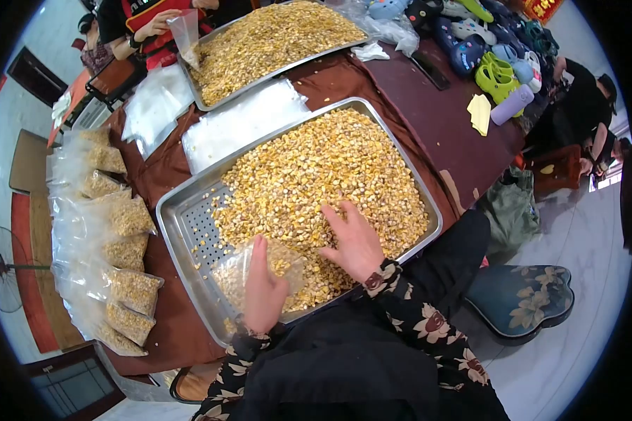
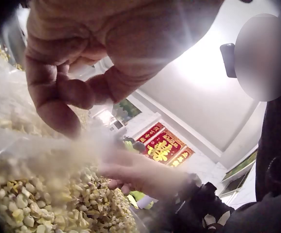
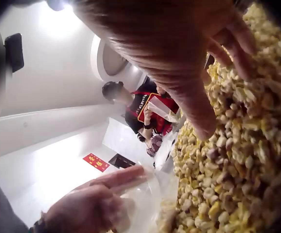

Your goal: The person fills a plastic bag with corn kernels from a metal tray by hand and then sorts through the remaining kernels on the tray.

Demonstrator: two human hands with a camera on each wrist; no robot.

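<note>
A metal tray [image 1: 189,284] holds a large heap of yellow and pale corn kernels [image 1: 316,168]. At its near left part lies a clear plastic bag [image 1: 233,270] with kernels inside. My left hand [image 1: 263,291] holds this bag at its open side; curled fingers touch the plastic in the left wrist view, and the exact grip is partly blurred. My right hand [image 1: 357,242] is just right of the bag, fingers spread and loosely bent over the heap. In the right wrist view, the right hand's fingertips [image 3: 206,128] touch or hover close to the kernels.
Filled bags [image 1: 130,252] line the table's left side. Flat empty bags [image 1: 239,123] lie beyond the tray, near a second corn tray [image 1: 274,45] where a person holds a bag. Shoes [image 1: 495,77], a purple bottle [image 1: 512,105] and a phone [image 1: 430,70] are at the right.
</note>
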